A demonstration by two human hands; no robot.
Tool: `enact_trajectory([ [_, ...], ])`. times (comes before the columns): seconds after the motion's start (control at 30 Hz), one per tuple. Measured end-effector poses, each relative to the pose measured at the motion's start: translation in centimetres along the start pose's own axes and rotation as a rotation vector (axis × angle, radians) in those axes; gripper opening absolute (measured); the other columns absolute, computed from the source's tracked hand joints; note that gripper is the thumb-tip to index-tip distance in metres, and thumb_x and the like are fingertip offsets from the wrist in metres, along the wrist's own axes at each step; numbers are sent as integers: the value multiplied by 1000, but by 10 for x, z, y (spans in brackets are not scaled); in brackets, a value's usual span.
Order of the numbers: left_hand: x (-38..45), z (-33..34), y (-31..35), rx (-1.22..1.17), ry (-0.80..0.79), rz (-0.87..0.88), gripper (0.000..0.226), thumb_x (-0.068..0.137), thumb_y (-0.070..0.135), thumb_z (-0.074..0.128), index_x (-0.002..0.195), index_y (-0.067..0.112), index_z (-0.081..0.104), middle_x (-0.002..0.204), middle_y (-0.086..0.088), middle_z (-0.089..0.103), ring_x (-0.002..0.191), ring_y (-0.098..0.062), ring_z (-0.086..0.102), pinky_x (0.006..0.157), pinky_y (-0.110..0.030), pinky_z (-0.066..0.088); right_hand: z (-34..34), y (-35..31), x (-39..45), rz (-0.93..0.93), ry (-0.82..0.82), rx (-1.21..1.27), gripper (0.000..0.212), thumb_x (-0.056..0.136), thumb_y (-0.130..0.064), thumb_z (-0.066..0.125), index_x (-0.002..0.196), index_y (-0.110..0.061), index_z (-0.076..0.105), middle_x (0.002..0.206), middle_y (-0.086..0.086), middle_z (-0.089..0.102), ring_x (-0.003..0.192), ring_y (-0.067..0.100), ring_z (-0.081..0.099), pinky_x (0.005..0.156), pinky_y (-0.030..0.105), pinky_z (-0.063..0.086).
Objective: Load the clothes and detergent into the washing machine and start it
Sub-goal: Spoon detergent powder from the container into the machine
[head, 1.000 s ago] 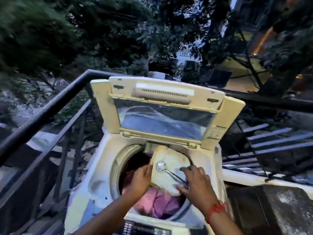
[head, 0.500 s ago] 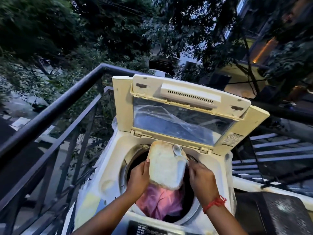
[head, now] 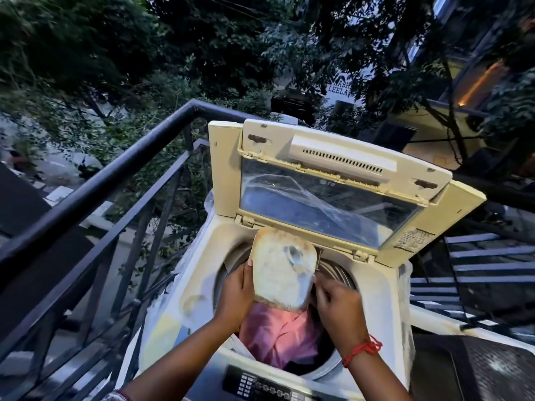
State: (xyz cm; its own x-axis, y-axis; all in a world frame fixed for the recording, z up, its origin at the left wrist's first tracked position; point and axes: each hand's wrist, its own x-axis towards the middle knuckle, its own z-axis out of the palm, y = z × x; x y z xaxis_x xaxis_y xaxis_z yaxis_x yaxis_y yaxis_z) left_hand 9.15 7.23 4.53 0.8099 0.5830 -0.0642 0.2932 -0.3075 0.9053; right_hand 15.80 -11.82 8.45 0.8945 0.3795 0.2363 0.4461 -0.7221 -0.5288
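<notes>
Left hand [head: 236,292] grips the detergent box [head: 282,274] side; right hand [head: 337,309] curled shut at its edge, fingers blurry, can't tell if it's holding anything. Pink clothes [head: 278,334] below, drum [head: 337,273] mostly hidden.

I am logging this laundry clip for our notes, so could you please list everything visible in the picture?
Washing machine: one, cream, top-loading, beside the railing.
Lid: one, cream with clear window, raised open at the back.
Detergent container: one, off-white, held tilted over the drum opening.
Pink clothes: pink, inside the drum.
Control panel: one, dark, front edge of the machine.
Railing: one, black metal, left.
Trees: dark green, beyond the railing.
Red thread: one, on the right wrist.
Left hand: on the container's left edge.
Right hand: at the container's right side; grip hidden.
</notes>
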Motion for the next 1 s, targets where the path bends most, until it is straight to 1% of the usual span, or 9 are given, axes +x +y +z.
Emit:
enact_trajectory([
  [0.1,0,0,4,13,48,-11,37,104,32,32,99,16,66,79,-11,70,68,-14,61,62,-35,48,1,-3,-3,82,-3,-54,16,79,-8,73,94,-14,77,66,7,73,53,20,66,53,15,36],
  [0.23,1,7,7,-3,96,-20,40,103,32,30,101,12,65,76,-15,68,67,-22,61,60,-40,47,19,-22,-27,142,-177,-34,19,87,-21,59,89,-13,75,68,13,72,61,26,68,58,31,53],
  [0.37,1,16,2,15,125,-87,40,104,32,29,108,13,64,82,1,65,75,-16,62,54,-15,39,31,-52,-38,110,-213,77,19,84,-22,58,79,-11,74,62,10,70,51,19,62,52,31,49],
  [0.47,-4,18,2,59,109,-74,41,104,33,26,129,17,55,94,4,65,88,-17,64,64,-19,44,38,-63,-34,132,-218,148,22,82,-18,59,63,-9,68,58,7,67,53,15,59,52,28,42],
  [0.57,-7,18,-4,66,125,-57,46,103,33,25,136,13,50,105,-2,67,90,-15,62,67,-7,39,43,-66,-21,288,-229,237,25,82,-17,61,61,-5,68,55,8,66,54,17,60,56,32,45],
  [0.67,-15,23,-10,66,84,-84,59,98,43,21,128,6,55,86,-1,69,69,-3,58,57,-4,38,48,-65,-7,449,-245,400,28,85,-18,63,59,-9,69,47,-1,64,45,7,58,51,25,44],
  [0.77,-26,32,-15,26,63,-123,49,101,34,28,123,0,56,77,9,63,68,8,59,58,-4,39,56,-64,13,770,-259,750,36,90,-12,62,55,-6,67,45,2,56,35,8,44,41,20,39],
  [0.93,-26,31,-19,17,42,-159,39,103,29,30,125,15,59,98,6,68,79,17,58,65,-1,42,56,-56,28,895,-278,1024,20,94,-5,55,81,2,69,51,-3,52,36,4,35,35,13,27],
  [1.0,-18,24,-22,0,45,-188,44,102,35,27,125,15,59,102,3,68,86,6,62,71,-9,47,56,-46,26,873,-272,1039,20,93,-5,56,81,5,69,54,-1,51,37,4,35,35,14,26],
])
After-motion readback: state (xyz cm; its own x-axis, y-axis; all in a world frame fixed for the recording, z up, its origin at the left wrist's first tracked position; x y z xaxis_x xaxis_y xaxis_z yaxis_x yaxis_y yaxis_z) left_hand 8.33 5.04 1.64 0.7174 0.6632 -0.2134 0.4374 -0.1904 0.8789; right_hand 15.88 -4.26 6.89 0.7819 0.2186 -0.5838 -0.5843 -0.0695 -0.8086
